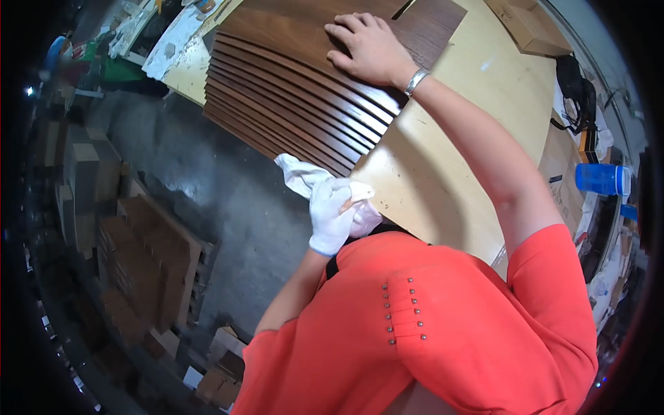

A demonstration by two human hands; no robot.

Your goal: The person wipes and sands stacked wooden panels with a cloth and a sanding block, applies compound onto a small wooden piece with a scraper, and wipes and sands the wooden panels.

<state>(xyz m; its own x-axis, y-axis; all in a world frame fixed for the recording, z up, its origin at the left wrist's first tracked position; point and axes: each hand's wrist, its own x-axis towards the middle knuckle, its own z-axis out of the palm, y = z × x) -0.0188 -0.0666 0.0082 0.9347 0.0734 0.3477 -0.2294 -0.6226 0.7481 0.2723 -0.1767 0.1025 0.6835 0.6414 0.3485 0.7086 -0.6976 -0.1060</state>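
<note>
Dark brown, glossy wooden boards [290,97] lie fanned out in overlapping steps on the light wooden table [505,104], with their near edges past its left side. My right hand [366,50], bare with a silver bracelet at the wrist, rests on the top board with its fingers spread. My left hand [330,216], in a white glove, is closed on a white cloth [297,174]. That cloth hangs by the near corner of the lowest boards; whether it touches them I cannot tell. Part of the left fingers is hidden by the cloth.
A cardboard box [529,28] stands at the table's far right, with a black bag [574,93] nearby. Further right is a blue plastic container [600,180]. Stacked brown pieces [145,256] stand on the grey floor [235,228] at left. A cluttered bench [187,52] is at upper left.
</note>
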